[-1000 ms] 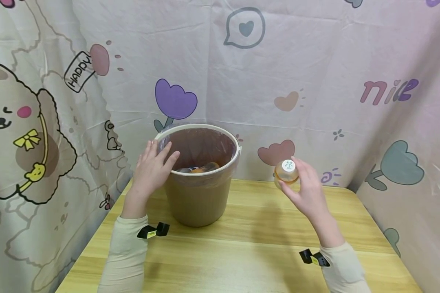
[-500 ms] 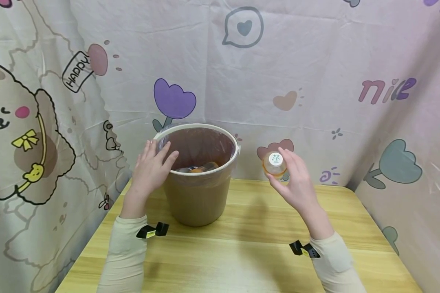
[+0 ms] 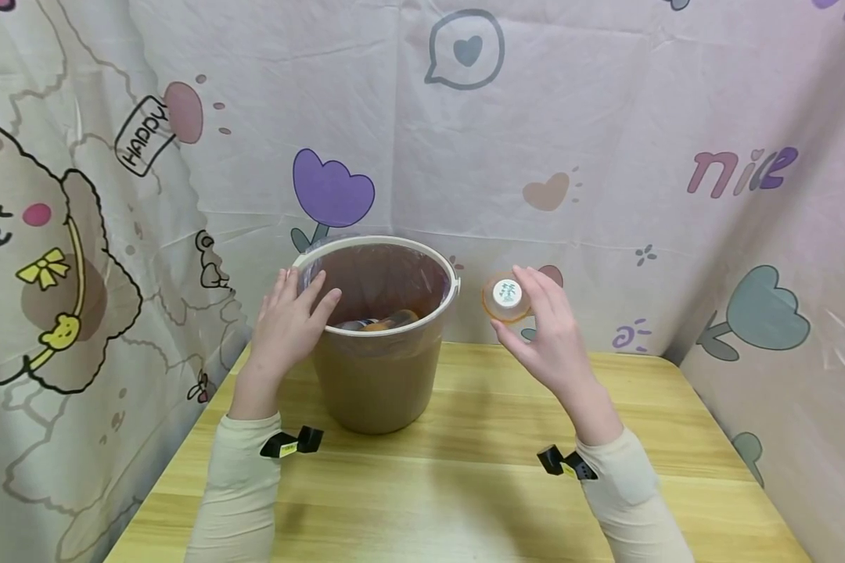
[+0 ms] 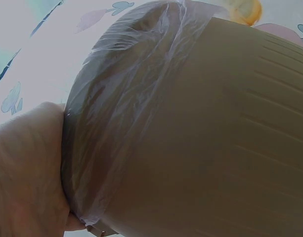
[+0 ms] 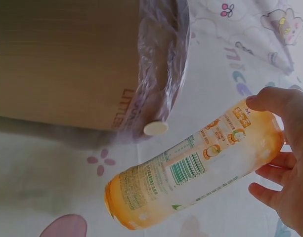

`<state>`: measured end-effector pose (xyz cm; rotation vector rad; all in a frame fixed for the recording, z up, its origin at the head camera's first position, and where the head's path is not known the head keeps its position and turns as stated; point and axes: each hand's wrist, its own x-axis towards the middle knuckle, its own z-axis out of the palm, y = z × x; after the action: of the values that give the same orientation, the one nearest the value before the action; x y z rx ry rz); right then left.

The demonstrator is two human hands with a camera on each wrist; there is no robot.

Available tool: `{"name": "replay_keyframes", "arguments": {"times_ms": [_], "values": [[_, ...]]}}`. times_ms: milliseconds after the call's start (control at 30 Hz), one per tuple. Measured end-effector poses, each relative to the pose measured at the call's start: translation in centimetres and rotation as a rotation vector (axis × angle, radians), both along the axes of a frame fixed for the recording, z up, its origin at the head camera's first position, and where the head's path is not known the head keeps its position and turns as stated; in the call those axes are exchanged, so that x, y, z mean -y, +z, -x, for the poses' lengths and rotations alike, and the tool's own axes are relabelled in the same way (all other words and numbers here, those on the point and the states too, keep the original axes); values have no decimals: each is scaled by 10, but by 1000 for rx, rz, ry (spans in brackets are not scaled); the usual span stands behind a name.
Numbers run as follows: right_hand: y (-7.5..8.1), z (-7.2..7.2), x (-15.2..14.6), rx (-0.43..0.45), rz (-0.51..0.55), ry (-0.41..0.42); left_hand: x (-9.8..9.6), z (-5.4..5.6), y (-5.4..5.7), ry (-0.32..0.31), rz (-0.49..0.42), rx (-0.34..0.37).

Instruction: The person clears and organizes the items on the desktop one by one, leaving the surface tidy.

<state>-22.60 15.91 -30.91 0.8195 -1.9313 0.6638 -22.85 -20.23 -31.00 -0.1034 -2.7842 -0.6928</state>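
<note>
A brown bucket (image 3: 376, 383) with a pale rim and a clear plastic liner stands upright on the table. My left hand (image 3: 285, 328) rests on its left front rim, fingers fairly straight and spread over the edge; the left wrist view shows the palm beside the liner (image 4: 126, 94). To the bucket's right, my right hand (image 3: 552, 336) holds a drink bottle (image 5: 195, 163) near its capped end, thumb on one side and fingers on the other. The bottle has an orange and white label with a barcode, and its white cap (image 3: 507, 293) faces the head camera.
Inside the bucket lie bottles (image 3: 390, 320), partly hidden by the rim. The wood-grain table (image 3: 422, 500) extends in front and to the right. A printed curtain (image 3: 451, 156) hangs behind and along both sides. The bucket's handle pivot (image 5: 156, 128) sticks out at its side.
My right hand has moved left and slightly up with the bottle, closer to the bucket. The bottle's cap has tipped more toward the head camera. My left hand stays on the rim.
</note>
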Motion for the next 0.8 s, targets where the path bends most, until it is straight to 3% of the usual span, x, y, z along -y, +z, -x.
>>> {"name": "replay_keyframes", "arguments": {"times_ms": [233,800], "values": [[9,0,11,-9,-33,15,0,-1,1,3,-1,5],[28,-2,44,-82,20,111,0,-1,1,-3,-4,6]]}}
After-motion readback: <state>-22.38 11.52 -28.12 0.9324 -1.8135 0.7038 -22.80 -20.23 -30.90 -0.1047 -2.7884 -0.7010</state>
